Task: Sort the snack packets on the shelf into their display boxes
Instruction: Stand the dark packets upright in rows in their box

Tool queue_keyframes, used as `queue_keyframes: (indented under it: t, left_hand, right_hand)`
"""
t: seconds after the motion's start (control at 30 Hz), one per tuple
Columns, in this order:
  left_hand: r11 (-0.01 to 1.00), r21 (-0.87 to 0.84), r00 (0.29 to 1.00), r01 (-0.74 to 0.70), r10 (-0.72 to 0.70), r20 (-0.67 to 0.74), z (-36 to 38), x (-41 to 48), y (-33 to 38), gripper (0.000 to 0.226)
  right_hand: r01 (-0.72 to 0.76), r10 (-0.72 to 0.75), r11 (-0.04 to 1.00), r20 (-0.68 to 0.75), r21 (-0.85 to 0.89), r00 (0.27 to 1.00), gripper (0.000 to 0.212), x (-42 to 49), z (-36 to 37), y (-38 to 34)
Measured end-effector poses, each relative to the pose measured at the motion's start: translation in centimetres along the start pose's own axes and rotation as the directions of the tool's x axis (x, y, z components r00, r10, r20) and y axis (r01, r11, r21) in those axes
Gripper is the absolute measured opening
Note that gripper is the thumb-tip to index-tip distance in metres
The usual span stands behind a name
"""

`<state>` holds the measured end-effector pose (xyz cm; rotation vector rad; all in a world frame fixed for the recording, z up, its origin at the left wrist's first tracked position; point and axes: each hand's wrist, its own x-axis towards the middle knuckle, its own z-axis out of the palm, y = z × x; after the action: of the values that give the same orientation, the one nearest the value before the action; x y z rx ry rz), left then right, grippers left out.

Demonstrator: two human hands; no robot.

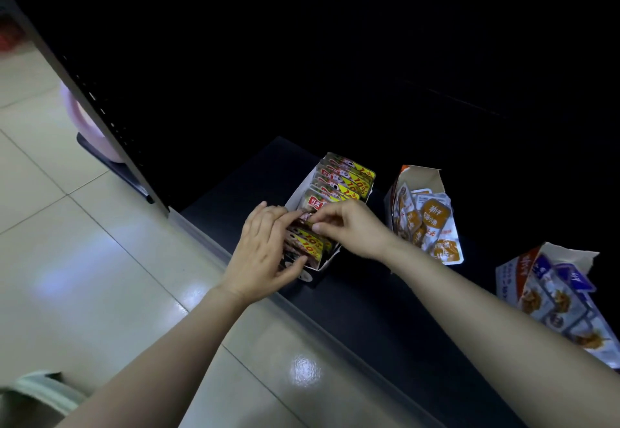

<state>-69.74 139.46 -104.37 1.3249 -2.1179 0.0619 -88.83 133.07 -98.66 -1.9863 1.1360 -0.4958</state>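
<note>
— Head view first: what were the hands doing?
— The left hand (265,250) gripped the front packets (310,243) at the near end of the white display box (297,198), with fingers curled over their tops and the thumb against their face. The right hand (349,226) pinched the top edge of one of those packets between thumb and fingertips.
— And the rest of that box?
— The row of yellow-banded packets (345,179) stood upright behind the hands and filled it to the far end.
— Anything beside it?
— The second box (427,176) stood to the right on the same dark shelf (241,186), open, with orange packets (432,216) leaning out of it. Farther right, the third box (513,276) held blue-topped packets (563,290), partly hidden by the right forearm.
— Beyond the shelf?
— The pale tiled floor (84,226) lay to the left.
</note>
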Motion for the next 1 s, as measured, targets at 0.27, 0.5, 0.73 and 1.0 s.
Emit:
queue_keyframes:
  t: [0.27, 0.5, 0.73, 1.0]
  left_hand:
    - [0.997, 0.066, 0.997, -0.047, 0.043, 0.07, -1.0, 0.6, 0.3, 0.048]
    - [0.998, 0.059, 0.997, -0.024, 0.019, 0.07, -0.7, 0.0, 0.3, 0.046]
    - [0.998, 0.051, 0.996, -0.02, 0.016, 0.084, -0.8, 0.0, 0.4, 0.047]
    - [0.999, 0.048, 0.996, -0.02, 0.016, 0.083, -0.7, 0.0, 0.3, 0.047]
  right_hand:
    - [-0.01, -0.014, 0.986, -0.147, -0.164, 0.989, 0.018, 0.1, -1.2, 0.9]
    - [-0.18, 0.034, 0.736, -0.23, -0.652, 0.973, 0.057, -0.1, -0.2, 2.0]
    - [-0.169, -0.042, 0.649, -0.257, -0.742, 0.966, 0.047, -0.2, 0.5, 2.3]
    - [-0.201, -0.028, 0.694, -0.305, -0.691, 0.952, 0.031, 0.3, 0.8, 1.8]
